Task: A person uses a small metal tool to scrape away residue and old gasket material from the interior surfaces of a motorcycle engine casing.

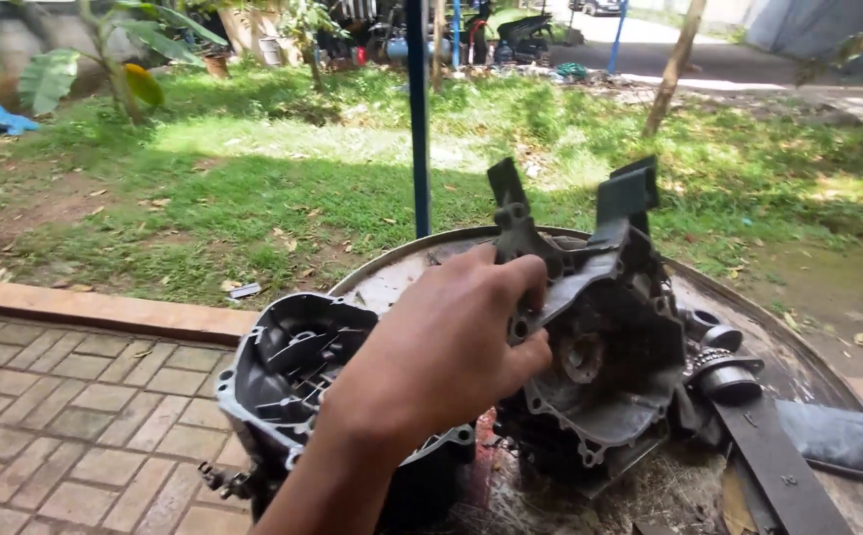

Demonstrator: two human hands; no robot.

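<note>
Left hand [451, 342] gripping grey engine casing [600, 367] upper edge, round metal tabletop [808, 367], second casing [293, 376] overhanging rim

No packages, labels, signs or screens show anywhere in this view.
</note>
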